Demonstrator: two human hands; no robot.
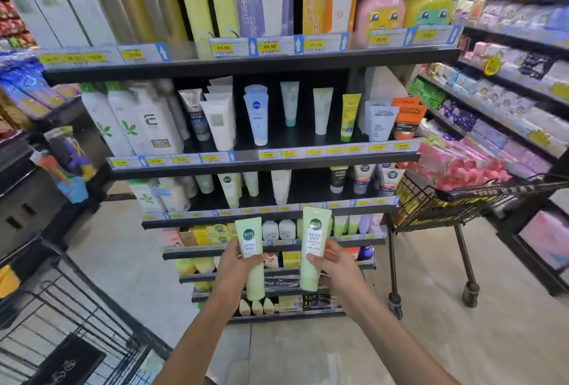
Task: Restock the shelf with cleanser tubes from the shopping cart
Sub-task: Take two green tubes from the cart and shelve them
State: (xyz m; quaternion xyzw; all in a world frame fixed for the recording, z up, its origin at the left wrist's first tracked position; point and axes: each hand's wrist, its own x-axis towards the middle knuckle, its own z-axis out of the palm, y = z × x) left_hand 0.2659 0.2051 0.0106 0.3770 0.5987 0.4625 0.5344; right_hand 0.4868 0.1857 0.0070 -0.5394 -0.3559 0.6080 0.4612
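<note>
I hold two pale green cleanser tubes upright, caps down, in front of the lower shelves. My left hand (235, 264) grips the left cleanser tube (252, 249) around its middle. My right hand (334, 267) grips the right cleanser tube (314, 246), which stands slightly higher. Matching green tubes (229, 189) stand on the third shelf (271, 213) just above the tubes I hold. A black wire shopping cart (61, 323) fills the lower left corner, close to my left arm.
A second black cart (446, 200) loaded with pink packs stands to the right of the shelf unit. Shelves of wrapped packs line the right wall. A dark display with hanging toys stands at the left. The tiled floor lies open below my arms.
</note>
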